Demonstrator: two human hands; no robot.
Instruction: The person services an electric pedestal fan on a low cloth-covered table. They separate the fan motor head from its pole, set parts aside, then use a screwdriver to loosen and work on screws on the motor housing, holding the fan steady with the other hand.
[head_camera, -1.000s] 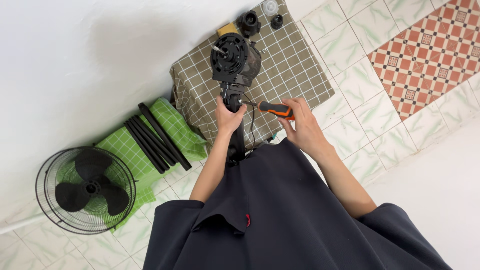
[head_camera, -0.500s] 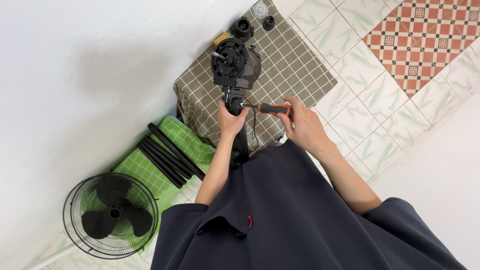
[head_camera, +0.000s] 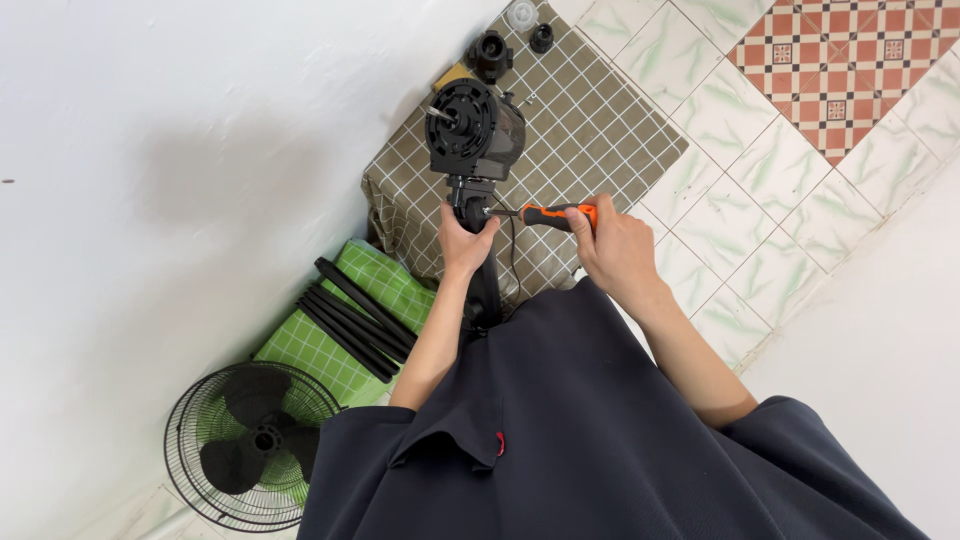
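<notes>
Your left hand (head_camera: 466, 232) is clenched around the neck joint (head_camera: 472, 210) of the black fan motor unit (head_camera: 474, 128), just below the round housing, holding it steady over the olive checked cloth (head_camera: 600, 130) on the floor, while your right hand (head_camera: 612, 240) is wrapped around the orange-and-black screwdriver (head_camera: 552, 215), its shaft running level toward your left hand with the tip at a screw on the side of that joint. Judging by what lies around you, the fan is well on its way apart: the wire guard with the blade inside it (head_camera: 252, 440) sits well off, below and beyond your left forearm, and a bundle of black tubes (head_camera: 352, 318) rests on a green checked cloth (head_camera: 330, 345) between that guard and your left wrist. Beyond the motor, further from both hands, a black cap (head_camera: 489, 52), a smaller dark knob (head_camera: 541, 38) and a pale round piece (head_camera: 521, 14) lie loose at the far edge of the olive cloth. What remains, as far as you can see, is the joint itself: the motor head is not yet off its stem, and the screw under your driver looks seated, though it is too small to tell how far it has turned
</notes>
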